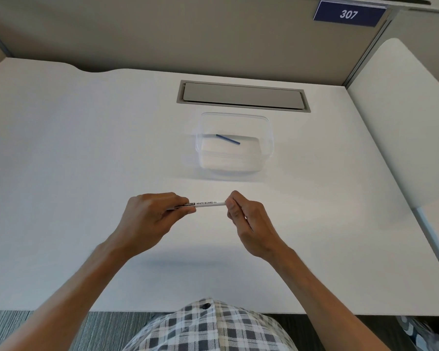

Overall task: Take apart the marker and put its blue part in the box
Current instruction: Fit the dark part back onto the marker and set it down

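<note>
Marker (207,203): white barrel printed "MARKER WHITE BOARD", held level above the desk (86,153) between both hands, nearer the person than the box
Left hand (151,214): fingers closed around the marker's left end, thumb on the near side; that end is hidden in the fist
Right hand (246,219): fingertips pinched on the marker's right end; whatever cap or tip is there is covered, and I cannot tell if it is loose
Box (235,143): clear, open-topped, on the desk beyond the hands; its walls are faint against the white top
Blue part (227,139): thin blue stick lying slanted on the box floor
Hatch (242,96): grey lid set in the desk behind the box
Sign (349,13): blue plate reading "307", top right
Shirt (208,328): checked, cut off by the bottom edge
</note>
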